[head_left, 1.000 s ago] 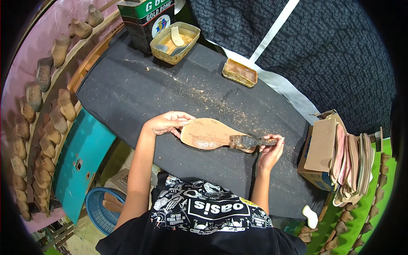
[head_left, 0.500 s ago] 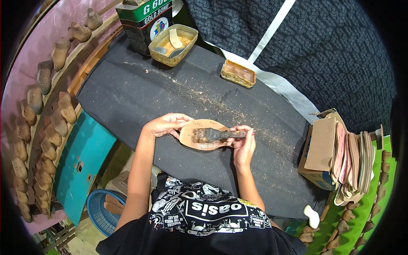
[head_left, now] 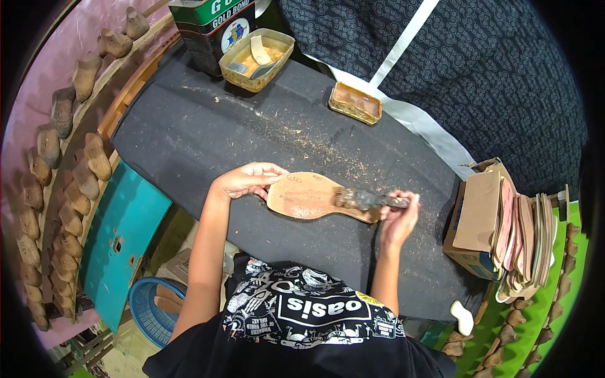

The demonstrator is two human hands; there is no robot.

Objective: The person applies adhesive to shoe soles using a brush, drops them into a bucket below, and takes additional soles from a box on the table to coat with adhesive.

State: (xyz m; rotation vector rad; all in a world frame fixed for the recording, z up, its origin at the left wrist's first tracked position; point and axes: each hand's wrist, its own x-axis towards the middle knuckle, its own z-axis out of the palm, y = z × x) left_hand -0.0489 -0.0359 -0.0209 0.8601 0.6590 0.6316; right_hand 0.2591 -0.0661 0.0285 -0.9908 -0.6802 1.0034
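Observation:
A tan insole [head_left: 301, 194] lies over the dark cloth of the table in front of me, its broad end to the left. My left hand [head_left: 251, 181] pinches the left edge of that broad end between thumb and fingers. In my right hand [head_left: 401, 218] is a dark, crusted brush [head_left: 373, 200], gripped by its handle. The bristle end, somewhat blurred, lies over the narrower right part of the insole. A pale, speckled patch shows on the broad part.
A glue-stained tray [head_left: 257, 74] with scrapers stands beside a green and black can [head_left: 211, 34]. Another small container [head_left: 355, 103] sits at the far edge. A cardboard box [head_left: 482, 217] of upright soles is at the right. Wooden shoe lasts [head_left: 86, 75] line racks at left.
My right hand and the brush have moved right along the insole, from its broad part to its narrower part. My left hand stays at the left edge.

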